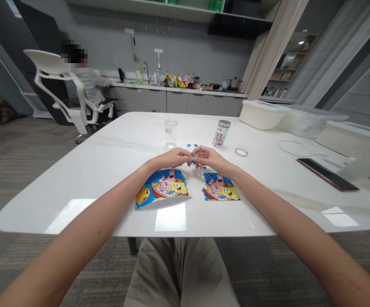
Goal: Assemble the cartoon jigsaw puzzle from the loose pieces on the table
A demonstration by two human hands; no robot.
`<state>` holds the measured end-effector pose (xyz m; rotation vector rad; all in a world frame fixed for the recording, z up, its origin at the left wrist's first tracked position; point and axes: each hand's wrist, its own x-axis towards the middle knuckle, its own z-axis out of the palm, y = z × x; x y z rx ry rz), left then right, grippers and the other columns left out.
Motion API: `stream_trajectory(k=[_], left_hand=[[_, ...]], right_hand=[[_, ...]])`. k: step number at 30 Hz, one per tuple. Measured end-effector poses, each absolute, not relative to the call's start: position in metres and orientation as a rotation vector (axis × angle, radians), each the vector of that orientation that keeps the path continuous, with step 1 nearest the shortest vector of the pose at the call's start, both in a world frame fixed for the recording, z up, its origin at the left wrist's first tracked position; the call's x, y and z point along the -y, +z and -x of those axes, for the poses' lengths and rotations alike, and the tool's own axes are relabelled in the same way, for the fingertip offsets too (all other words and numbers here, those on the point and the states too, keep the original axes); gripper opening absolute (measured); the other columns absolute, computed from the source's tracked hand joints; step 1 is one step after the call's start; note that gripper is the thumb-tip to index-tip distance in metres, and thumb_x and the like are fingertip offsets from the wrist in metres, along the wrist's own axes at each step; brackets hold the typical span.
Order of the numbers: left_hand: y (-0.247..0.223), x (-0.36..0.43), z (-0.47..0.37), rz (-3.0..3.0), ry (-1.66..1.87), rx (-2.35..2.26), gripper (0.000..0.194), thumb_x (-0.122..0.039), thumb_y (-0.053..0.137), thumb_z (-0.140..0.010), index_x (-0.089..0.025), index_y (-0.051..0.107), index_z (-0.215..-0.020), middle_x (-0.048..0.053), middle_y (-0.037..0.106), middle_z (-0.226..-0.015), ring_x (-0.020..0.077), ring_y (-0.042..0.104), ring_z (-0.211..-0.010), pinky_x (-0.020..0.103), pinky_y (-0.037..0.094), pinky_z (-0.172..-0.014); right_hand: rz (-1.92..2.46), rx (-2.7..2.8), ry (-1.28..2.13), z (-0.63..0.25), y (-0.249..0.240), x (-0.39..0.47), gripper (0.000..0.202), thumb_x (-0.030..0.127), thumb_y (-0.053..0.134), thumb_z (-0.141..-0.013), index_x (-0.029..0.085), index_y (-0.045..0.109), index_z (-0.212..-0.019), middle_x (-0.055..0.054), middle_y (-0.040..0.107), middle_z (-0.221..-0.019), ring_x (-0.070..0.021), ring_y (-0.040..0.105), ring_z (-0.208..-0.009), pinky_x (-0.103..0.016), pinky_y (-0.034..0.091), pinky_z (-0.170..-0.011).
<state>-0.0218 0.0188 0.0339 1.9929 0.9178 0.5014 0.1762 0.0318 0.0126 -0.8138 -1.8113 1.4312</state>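
My left hand [176, 157] and my right hand [211, 157] meet above the middle of the table. Their fingertips pinch a small blue jigsaw puzzle piece [193, 159], partly hidden by the fingers. Loose puzzle pieces [189, 145] lie just beyond the hands, and some are hidden beneath them. Below my left hand rests a slightly curved cartoon picture sheet [164, 186]. A partly joined jigsaw puzzle [221, 187] with the same cartoon figures lies flat under my right wrist, its left edge uneven.
Past my hands stand a clear jar [171, 133] and a silver-lidded jar [221, 133], with a round lid [241, 152] beside them. To the right are a phone [327, 174], a cable and several plastic boxes [263, 114]. A person [91, 85] sits at the far counter.
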Motion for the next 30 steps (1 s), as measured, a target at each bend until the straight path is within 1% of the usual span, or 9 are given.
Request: stream_trajectory(k=[3, 5, 7, 10, 13, 18, 21, 27, 30], left_hand=[[0.033, -0.02, 0.021, -1.956, 0.53, -0.968, 0.033, -0.035, 0.038, -0.092, -0.017, 0.054, -0.07, -0.008, 0.024, -0.047, 0.0079, 0.022, -0.041, 0.023, 0.019, -0.041], [0.032, -0.023, 0.021, -2.01, 0.562, -1.062, 0.037, -0.038, 0.036, -0.092, -0.017, 0.054, -0.067, -0.007, 0.027, -0.047, 0.0087, 0.024, -0.042, 0.023, 0.022, -0.043], [0.03, -0.026, 0.022, -2.172, 0.588, -1.184, 0.038, -0.039, 0.038, -0.091, -0.016, 0.056, -0.066, -0.004, 0.038, -0.05, 0.0099, 0.034, -0.047, 0.024, 0.028, -0.048], [0.026, -0.03, 0.026, -2.469, 0.514, -1.406, 0.032, -0.036, 0.042, -0.087, -0.016, 0.062, -0.073, 0.003, 0.059, -0.067, 0.014, 0.05, -0.062, 0.025, 0.035, -0.059], [0.022, -0.031, 0.029, -2.624, 0.355, -1.611, 0.028, -0.033, 0.042, -0.087, -0.018, 0.066, -0.086, 0.007, 0.066, -0.081, 0.0185, 0.058, -0.072, 0.027, 0.038, -0.062], [0.02, -0.029, 0.029, -2.706, 0.287, -1.727, 0.03, -0.033, 0.041, -0.088, -0.021, 0.066, -0.096, 0.008, 0.069, -0.087, 0.022, 0.063, -0.08, 0.029, 0.043, -0.068], [0.02, -0.028, 0.028, -2.734, 0.277, -1.74, 0.029, -0.033, 0.04, -0.088, -0.02, 0.066, -0.096, 0.008, 0.069, -0.087, 0.0225, 0.063, -0.08, 0.029, 0.043, -0.068], [0.02, -0.028, 0.028, -2.736, 0.28, -1.746, 0.029, -0.032, 0.04, -0.088, -0.02, 0.065, -0.097, 0.008, 0.069, -0.087, 0.0223, 0.063, -0.081, 0.029, 0.043, -0.068], [0.02, -0.028, 0.028, -2.733, 0.266, -1.742, 0.028, -0.032, 0.041, -0.087, -0.02, 0.065, -0.096, 0.007, 0.069, -0.087, 0.0215, 0.063, -0.08, 0.028, 0.043, -0.068]], right_hand=[[0.862, 1.736, 1.373, -0.18, 0.014, -0.037, 0.035, 0.041, 0.076, -0.069, 0.018, 0.057, -0.088, 0.002, 0.063, -0.068, -0.0094, 0.057, -0.056, -0.021, 0.041, -0.05], [0.901, 1.664, 1.317, -0.186, 0.014, -0.044, 0.031, 0.039, 0.074, -0.07, 0.018, 0.057, -0.086, 0.003, 0.061, -0.067, -0.0085, 0.056, -0.055, -0.021, 0.041, -0.05], [0.957, 1.616, 1.242, -0.194, 0.015, -0.052, 0.026, 0.034, 0.072, -0.072, 0.018, 0.056, -0.085, 0.003, 0.061, -0.066, -0.0083, 0.056, -0.054, -0.021, 0.041, -0.049], [1.091, 1.609, 1.092, -0.205, 0.014, -0.062, 0.015, 0.024, 0.066, -0.074, 0.019, 0.054, -0.082, 0.003, 0.06, -0.063, -0.0089, 0.055, -0.052, -0.021, 0.039, -0.047], [1.164, 1.681, 0.993, -0.21, 0.014, -0.065, 0.01, 0.019, 0.062, -0.075, 0.019, 0.054, -0.081, 0.002, 0.06, -0.062, -0.0099, 0.054, -0.051, -0.021, 0.038, -0.046], [0.996, 2.206, 0.901, -0.212, 0.025, -0.051, 0.014, 0.028, 0.065, -0.075, 0.016, 0.065, -0.082, -0.002, 0.065, -0.071, -0.0123, 0.056, -0.064, -0.024, 0.042, -0.058], [0.927, 2.575, 0.928, -0.214, 0.037, -0.039, 0.018, 0.034, 0.069, -0.073, 0.016, 0.07, -0.076, -0.001, 0.064, -0.07, -0.0116, 0.052, -0.063, -0.025, 0.04, -0.059], [0.84, 2.802, 0.975, -0.214, 0.043, -0.03, 0.025, 0.036, 0.078, -0.065, 0.019, 0.075, -0.082, -0.001, 0.065, -0.076, -0.0117, 0.052, -0.064, -0.024, 0.04, -0.059], [0.82, 2.829, 0.976, -0.211, 0.04, -0.03, 0.022, 0.034, 0.078, -0.064, 0.02, 0.077, -0.081, -0.001, 0.065, -0.078, -0.0122, 0.053, -0.067, -0.024, 0.042, -0.06]])
